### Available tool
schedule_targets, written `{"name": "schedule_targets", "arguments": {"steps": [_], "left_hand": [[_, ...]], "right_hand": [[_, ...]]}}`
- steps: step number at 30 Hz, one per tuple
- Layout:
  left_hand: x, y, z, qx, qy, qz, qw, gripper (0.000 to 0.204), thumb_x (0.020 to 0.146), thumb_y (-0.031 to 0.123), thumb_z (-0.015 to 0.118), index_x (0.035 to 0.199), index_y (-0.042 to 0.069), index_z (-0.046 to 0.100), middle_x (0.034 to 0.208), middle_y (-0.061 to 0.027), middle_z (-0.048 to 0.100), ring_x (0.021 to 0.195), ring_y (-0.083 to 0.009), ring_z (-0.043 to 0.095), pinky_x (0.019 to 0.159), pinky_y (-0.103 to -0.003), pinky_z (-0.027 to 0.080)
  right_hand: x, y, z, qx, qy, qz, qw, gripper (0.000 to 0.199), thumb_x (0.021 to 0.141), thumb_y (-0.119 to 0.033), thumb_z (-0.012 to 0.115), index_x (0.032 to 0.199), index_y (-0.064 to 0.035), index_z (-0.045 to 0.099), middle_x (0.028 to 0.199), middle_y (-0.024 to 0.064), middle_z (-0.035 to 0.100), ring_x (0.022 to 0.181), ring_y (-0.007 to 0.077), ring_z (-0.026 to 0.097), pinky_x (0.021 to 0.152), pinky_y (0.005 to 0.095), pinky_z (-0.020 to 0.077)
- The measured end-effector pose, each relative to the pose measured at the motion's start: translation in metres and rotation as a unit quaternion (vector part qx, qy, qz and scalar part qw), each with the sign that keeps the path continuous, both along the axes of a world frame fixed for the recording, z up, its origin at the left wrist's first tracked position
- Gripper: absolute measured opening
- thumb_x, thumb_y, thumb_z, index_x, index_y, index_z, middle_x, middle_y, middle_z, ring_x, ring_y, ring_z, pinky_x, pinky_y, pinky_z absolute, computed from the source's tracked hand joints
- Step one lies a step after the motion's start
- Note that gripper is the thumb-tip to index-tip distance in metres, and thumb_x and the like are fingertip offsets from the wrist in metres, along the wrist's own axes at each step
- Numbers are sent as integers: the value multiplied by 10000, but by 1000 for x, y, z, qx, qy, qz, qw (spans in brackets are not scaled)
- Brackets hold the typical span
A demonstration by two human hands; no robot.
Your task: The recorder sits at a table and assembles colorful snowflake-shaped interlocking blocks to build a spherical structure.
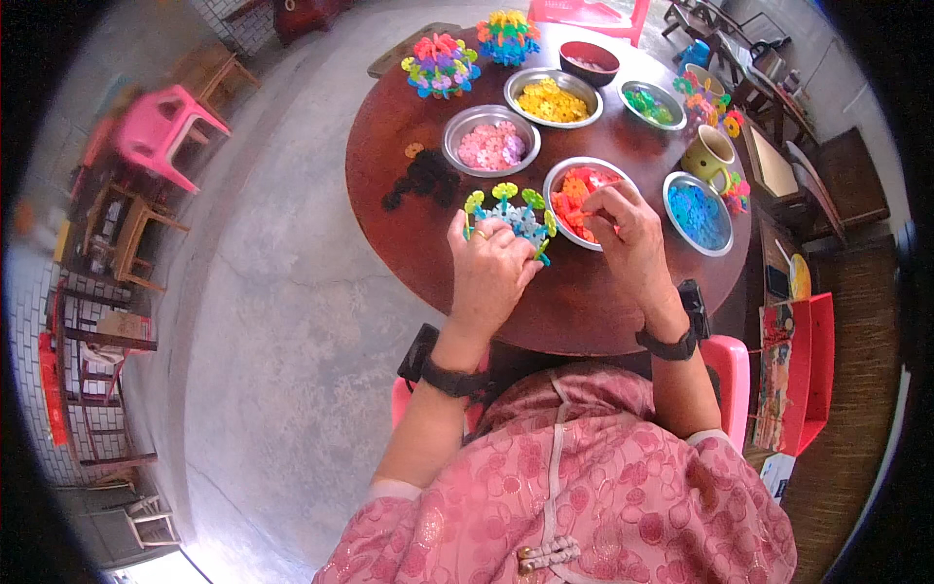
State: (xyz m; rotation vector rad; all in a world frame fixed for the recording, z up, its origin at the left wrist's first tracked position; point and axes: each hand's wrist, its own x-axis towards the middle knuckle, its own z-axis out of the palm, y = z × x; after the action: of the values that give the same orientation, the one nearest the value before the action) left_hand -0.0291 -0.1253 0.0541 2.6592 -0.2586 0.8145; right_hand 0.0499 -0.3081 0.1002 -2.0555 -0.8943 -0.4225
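Note:
My left hand [489, 271] is closed on the near left side of a round build of interlocking plastic flower discs [519, 222]. The build has a pale blue middle, teal arms and lime-green discs standing around its rim. My right hand [630, 237] is at the near right edge of a metal bowl [556, 179] of red and orange discs. Its thumb and fingers are pinched together over the bowl; what lies between them, if anything, is too small to name. Right of that hand stands a metal bowl of blue discs [698, 216].
On the round brown table [409, 209] are bowls of pink [489, 146], yellow [553, 100] and green discs [648, 105], plus a dark red bowl [589, 63]. Two finished-looking disc balls [441, 68] stand at the far edge. A yellow-green mug [708, 156] is at the right, a dark heap [425, 177] at the left.

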Motion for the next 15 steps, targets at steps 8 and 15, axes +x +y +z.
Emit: {"name": "schedule_targets", "arguments": {"steps": [8, 15], "left_hand": [[0, -2, 0, 0, -5, 11, 1000, 169, 677, 248, 785, 752, 126, 696, 826, -41, 663, 1019, -219, 571, 1059, -561, 246], [0, -2, -2, 30, 6, 26, 999, 179, 683, 260, 778, 754, 116, 697, 844, -33, 655, 1059, -224, 552, 1054, -578, 241]], "right_hand": [[-10, 0, -6, -13, 54, 30, 998, 79, 818, -66, 641, 867, -29, 591, 845, 155, 626, 821, 353, 627, 705, 418, 489], [-23, 15, -9, -25, 46, 29, 998, 104, 800, -73, 658, 842, -25, 575, 815, 148, 622, 793, 337, 632, 686, 416, 495]]}}
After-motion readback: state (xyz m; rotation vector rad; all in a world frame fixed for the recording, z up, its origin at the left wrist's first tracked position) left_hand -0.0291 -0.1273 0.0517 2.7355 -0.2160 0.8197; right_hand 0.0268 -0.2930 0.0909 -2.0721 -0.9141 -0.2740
